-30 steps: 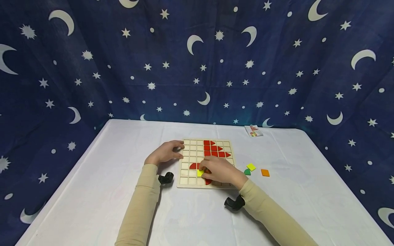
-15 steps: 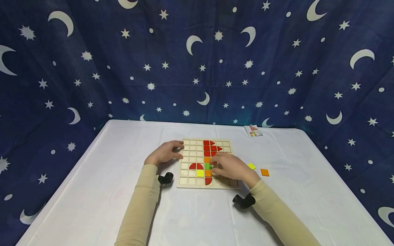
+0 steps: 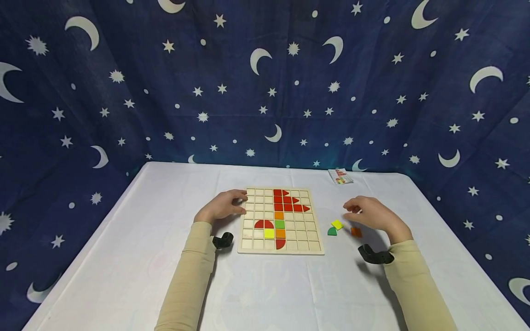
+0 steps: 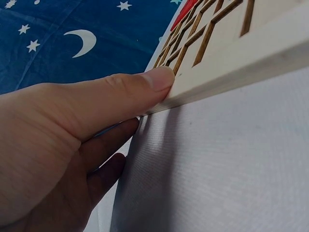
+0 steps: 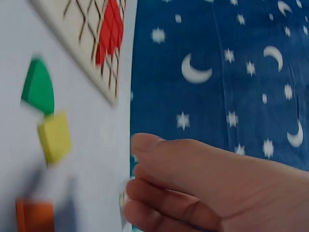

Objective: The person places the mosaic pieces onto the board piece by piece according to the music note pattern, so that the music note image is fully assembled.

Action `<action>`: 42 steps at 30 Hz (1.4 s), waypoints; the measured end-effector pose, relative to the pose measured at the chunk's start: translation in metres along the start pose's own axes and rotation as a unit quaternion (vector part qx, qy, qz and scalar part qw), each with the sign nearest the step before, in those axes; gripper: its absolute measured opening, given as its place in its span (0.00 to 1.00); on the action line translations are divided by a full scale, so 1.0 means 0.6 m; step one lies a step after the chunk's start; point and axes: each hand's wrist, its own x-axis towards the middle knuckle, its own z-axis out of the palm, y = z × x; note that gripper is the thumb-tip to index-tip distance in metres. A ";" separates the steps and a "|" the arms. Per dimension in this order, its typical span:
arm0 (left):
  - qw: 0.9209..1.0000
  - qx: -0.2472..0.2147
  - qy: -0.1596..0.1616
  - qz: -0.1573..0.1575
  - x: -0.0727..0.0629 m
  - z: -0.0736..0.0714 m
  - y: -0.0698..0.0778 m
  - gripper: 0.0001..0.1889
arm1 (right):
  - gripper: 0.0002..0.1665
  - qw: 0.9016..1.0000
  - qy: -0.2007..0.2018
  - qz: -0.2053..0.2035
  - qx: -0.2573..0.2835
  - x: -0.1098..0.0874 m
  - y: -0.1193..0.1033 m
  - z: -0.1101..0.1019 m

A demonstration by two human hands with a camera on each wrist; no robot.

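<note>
A wooden grid board (image 3: 298, 225) lies on the white table, with red squares and triangles (image 3: 285, 200) set in its upper part. Lower down sit orange, green and yellow squares and some red rounded pieces (image 3: 263, 224). My left hand (image 3: 225, 203) rests at the board's left edge; in the left wrist view its straight thumb (image 4: 159, 78) touches the rim. Right of the board, my right hand (image 3: 368, 212) hovers with loosely bent fingers and nothing seen between them. Below it lie a yellow square (image 3: 337, 225), a green rounded piece (image 3: 332, 231) and an orange square (image 3: 356, 232).
A small printed card (image 3: 341, 176) with a coloured pattern lies near the back edge of the white table (image 3: 186, 184). Behind the table hangs a dark blue cloth (image 3: 232, 128) with moons and stars.
My right hand has moved off the board to the right, above the loose pieces, uncovering orange, green and red pieces on the grid. My left hand has stayed at the board's edge.
</note>
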 end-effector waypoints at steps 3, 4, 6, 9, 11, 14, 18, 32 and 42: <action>1.000 0.000 0.000 0.001 0.000 0.000 -0.001 0.26 | 0.28 0.999 -0.041 0.022 0.004 -0.014 0.021 -0.006; 1.000 -0.001 0.000 0.001 0.000 0.000 -0.001 0.26 | 0.30 0.998 -0.056 0.032 0.006 -0.018 0.026 -0.007; 1.000 -0.003 -0.001 0.000 -0.001 0.000 -0.001 0.25 | 0.32 0.995 -0.085 0.048 0.012 -0.026 0.034 -0.008; 1.000 -0.008 -0.001 -0.004 -0.002 0.001 0.001 0.25 | 0.32 0.992 -0.110 0.060 0.023 -0.031 0.043 -0.005; 1.000 -0.011 0.000 -0.006 -0.002 0.001 0.001 0.25 | 0.31 0.991 -0.116 0.058 0.031 -0.032 0.047 0.000; 1.000 -0.009 0.001 -0.006 -0.002 0.002 0.001 0.25 | 0.29 0.991 -0.114 0.047 0.043 -0.030 0.052 0.007; 1.000 -0.009 0.000 -0.007 -0.004 0.001 0.002 0.25 | 0.23 0.992 -0.111 0.037 0.050 -0.026 0.053 0.014; 1.000 -0.007 -0.003 -0.008 -0.004 0.000 0.005 0.25 | 0.26 0.999 -0.020 0.038 0.011 0.002 0.058 0.040; 1.000 -0.012 -0.002 -0.006 -0.003 -0.001 0.003 0.25 | 0.21 1.000 0.019 0.021 -0.004 0.011 0.064 0.051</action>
